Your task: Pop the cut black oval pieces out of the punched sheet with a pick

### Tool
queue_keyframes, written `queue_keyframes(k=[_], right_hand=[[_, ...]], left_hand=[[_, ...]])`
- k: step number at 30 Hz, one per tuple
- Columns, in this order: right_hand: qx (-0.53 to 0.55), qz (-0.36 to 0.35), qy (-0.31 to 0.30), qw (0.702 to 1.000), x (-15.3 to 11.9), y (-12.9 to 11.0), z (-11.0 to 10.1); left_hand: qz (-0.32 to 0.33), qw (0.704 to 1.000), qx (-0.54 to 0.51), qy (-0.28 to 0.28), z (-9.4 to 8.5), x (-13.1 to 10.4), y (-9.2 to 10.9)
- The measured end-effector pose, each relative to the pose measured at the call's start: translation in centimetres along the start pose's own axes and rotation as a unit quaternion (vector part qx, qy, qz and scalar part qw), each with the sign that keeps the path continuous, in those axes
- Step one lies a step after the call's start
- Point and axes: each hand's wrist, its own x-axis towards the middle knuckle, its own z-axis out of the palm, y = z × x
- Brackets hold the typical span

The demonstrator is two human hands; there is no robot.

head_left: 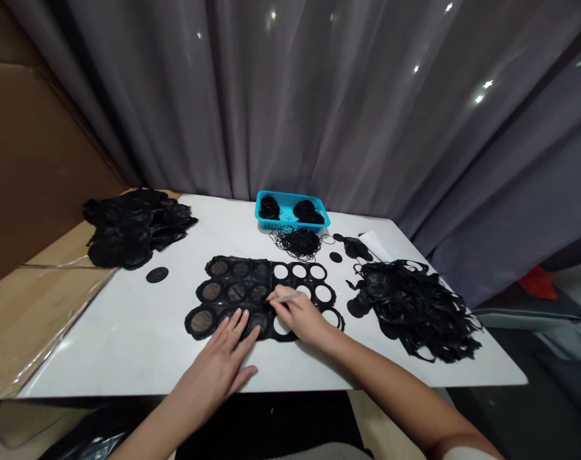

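On the table lies a black rubbery sheet (235,292) with rows of round rings. Its left rings have dark discs in them; on the right several are open holes showing white. My left hand (223,354) rests flat on the sheet's lower left part, fingers spread and holding nothing. My right hand (297,316) is closed on a slim grey pen-like tool (289,296), held near the middle of the sheet. The tool's tip is hidden by my fingers, so its exact kind does not show.
A black pile (132,227) of similar sheets sits far left, near a loose disc (157,275). Behind stands a blue basket (293,195), with thin black rings (300,243) before it. Stringy black scraps (415,313) lie right. A cardboard box (36,147) borders the left.
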Motion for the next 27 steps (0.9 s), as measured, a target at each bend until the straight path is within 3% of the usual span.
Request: queue_keyframes(k=[5,18,22,27], right_hand=[[0.023,-0.018,-0.07,0.997,-0.6,-0.5,2.4],[0.072,0.018,-0.095,0.993,-0.8,-0.8,2.6],[0.03,0.0,-0.091,0.995,-1.2,-1.0,3.0],[-0.113,-0.101,-0.067,0.986,-2.6,-1.0,4.7]], left_hand=[[0.003,1.0,0.011,-0.015,0.0,-1.8,-0.8],[0.013,1.0,0.006,-0.02,0.0,-1.9,-0.9],[0.014,1.0,-0.001,-0.013,-0.1,-1.9,-0.9],[0.017,1.0,0.011,-0.011,-0.2,-1.8,-0.7]])
